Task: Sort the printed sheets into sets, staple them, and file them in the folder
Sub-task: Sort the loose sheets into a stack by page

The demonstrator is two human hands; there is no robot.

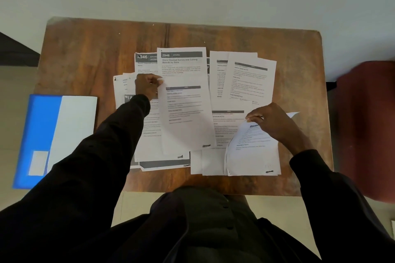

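Risk: left hand [147,86] pinches a lifted white printed sheet [184,117], right hand [272,123] pinches a curled white sheet [253,151]; overlapping paper piles [245,77] invite mis-sorted sets.

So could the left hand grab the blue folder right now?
Probably not just yet: the left hand pinches a sheet. But the blue folder lies uncovered beside that arm at the left edge of the table, so once it lets go, the way looks free.

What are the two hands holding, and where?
The left hand pinches a printed sheet by its top left corner; the right hand pinches a curled sheet by its top edge.
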